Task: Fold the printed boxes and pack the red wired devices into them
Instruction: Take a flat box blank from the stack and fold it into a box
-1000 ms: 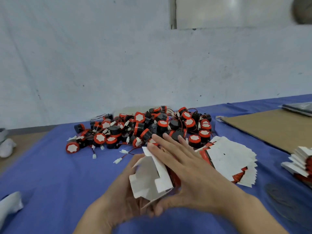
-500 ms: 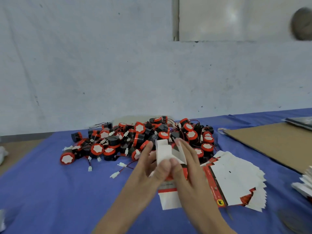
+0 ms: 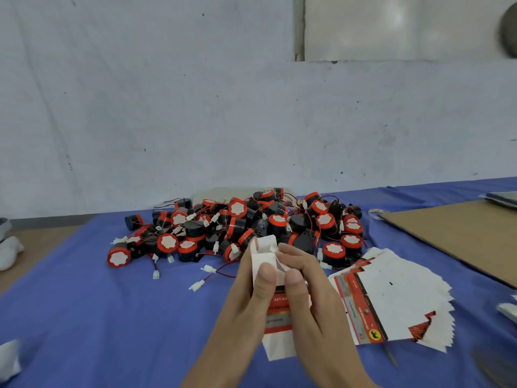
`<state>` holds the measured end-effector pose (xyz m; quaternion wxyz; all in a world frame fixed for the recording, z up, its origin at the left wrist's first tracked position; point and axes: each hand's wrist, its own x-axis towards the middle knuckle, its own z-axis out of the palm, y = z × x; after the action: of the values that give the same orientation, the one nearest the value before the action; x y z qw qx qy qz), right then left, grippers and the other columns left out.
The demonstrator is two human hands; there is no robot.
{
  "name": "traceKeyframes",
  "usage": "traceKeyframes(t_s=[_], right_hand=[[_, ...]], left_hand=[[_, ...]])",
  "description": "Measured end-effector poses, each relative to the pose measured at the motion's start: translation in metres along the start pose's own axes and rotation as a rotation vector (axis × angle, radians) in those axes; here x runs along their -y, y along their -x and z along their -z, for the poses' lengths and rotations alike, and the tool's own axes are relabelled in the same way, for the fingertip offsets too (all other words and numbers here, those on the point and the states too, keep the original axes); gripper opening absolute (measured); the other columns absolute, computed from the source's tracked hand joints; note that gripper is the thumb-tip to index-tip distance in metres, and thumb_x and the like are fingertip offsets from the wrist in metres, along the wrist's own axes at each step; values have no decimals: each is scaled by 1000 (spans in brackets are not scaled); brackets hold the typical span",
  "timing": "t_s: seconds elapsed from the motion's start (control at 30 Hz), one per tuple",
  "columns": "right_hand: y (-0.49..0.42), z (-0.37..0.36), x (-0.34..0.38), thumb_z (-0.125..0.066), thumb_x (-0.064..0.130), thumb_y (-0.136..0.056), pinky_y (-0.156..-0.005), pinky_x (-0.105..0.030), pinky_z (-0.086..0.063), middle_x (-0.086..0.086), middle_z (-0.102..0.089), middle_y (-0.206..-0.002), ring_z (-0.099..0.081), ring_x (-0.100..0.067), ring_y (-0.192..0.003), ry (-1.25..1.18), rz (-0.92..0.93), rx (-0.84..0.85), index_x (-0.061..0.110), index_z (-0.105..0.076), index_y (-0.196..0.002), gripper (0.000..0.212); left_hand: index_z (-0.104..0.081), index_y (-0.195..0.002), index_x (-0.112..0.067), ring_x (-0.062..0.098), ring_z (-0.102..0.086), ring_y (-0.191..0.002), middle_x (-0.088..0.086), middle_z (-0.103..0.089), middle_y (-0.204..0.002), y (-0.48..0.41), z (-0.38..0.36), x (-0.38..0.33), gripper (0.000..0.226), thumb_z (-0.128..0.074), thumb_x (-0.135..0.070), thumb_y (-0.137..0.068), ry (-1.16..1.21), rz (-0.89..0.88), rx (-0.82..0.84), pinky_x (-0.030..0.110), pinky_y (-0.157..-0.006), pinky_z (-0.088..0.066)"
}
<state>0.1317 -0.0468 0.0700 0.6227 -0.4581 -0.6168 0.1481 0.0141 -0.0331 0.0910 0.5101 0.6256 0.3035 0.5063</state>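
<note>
**Box went from floppy to standing up**

A second earlier the small white-and-red printed cardboard box (image 3: 277,315) was held low and half open under a flat right hand. Now it stood upright between the left hand (image 3: 246,298) and the right hand (image 3: 313,303). It was above the blue-cloth counter (image 3: 112,317), just in front of the pile of red-and-black round wired devices (image 3: 246,225). Both grips were pinching it, thumbs pressed on the front near the top, with the white tuck flap poking up. Looked to me like the sleeve was formed and an end flap was getting worked. Couldn't tell if a device was inside. The fanned stack of flat printed box blanks (image 3: 391,301) sat just right of the hands, so plenty left.
</note>
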Motion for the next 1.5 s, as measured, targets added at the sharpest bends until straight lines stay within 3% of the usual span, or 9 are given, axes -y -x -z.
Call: traceKeyframes(t_s=[0.17,0.47,0.7,0.9,0.97,1.1,1.23,1.4,1.5], right_hand=[[4,-2,2,-29,72,-97,-92,-38,-52,24,-56,-130,-55,-10,-126,36,37,-37,46,-60,-115,45],[2,2,1,-23,75,-96,-86,-34,-53,22,-60,-119,-59,-10,-115,56,13,-5,46,-58,-111,48],[2,2,0,-17,79,-93,-76,-36,-53,19,-59,-106,-62,-11,-100,116,25,-14,50,-52,-105,47],[4,6,1,-27,75,-95,-77,-9,-48,24,-42,-135,-54,1,-119,-33,18,29,44,-60,-104,46],[5,8,2,-32,74,-94,-81,-5,-46,19,-37,-143,-49,6,-125,-81,10,42,49,-56,-116,41],[7,8,0,-40,71,-94,-97,-18,-47,16,-43,-145,-46,-8,-135,-107,-5,160,55,-39,-135,44],[7,7,-1,-45,56,-95,-97,-10,-41,17,-43,-140,-45,-5,-133,-36,40,162,54,-44,-131,36],[6,10,0,-45,42,-90,-88,-10,-43,14,-49,-125,-53,-10,-121,6,58,92,44,-52,-121,31],[4,14,-1,-42,39,-88,-85,-8,-40,12,-48,-120,-52,-9,-116,80,76,19,32,-54,-117,32]], left_hand=[[-54,-127,-44,0,-70,-97,-24,-72,-105,0,-1,3,65,-44,-73,-70,21,33,-38,11,-69,-54],[-37,-151,-36,7,-69,-106,-5,-68,-127,3,-6,6,90,-41,-73,-69,15,53,-2,17,-73,-56],[-41,-149,-30,5,-72,-96,-9,-75,-108,0,-10,7,93,-39,-74,-67,32,76,-17,14,-65,-55],[-55,-125,-50,11,-72,-100,-12,-73,-110,-4,-7,0,46,-53,-73,-85,22,44,-27,18,-71,-57],[-61,-114,-47,13,-72,-97,-8,-73,-108,-4,-5,1,31,-55,-60,-87,32,35,-29,20,-69,-57],[-64,-100,-45,9,-71,-79,-6,-72,-92,-4,-3,4,26,-52,-30,-82,5,29,-69,21,-59,-56],[-61,-87,-58,1,-67,-70,-14,-70,-84,-1,-5,2,57,-42,-5,-95,-93,-14,-38,14,-56,-53],[-63,-105,-41,3,-69,-83,-11,-70,-95,-1,-4,3,26,-50,-31,-84,-60,-45,15,16,-65,-54],[-67,-120,-35,12,-68,-110,-8,-71,-120,-6,-1,2,46,-55,-66,-87,123,27,79,28,-83,-58]])
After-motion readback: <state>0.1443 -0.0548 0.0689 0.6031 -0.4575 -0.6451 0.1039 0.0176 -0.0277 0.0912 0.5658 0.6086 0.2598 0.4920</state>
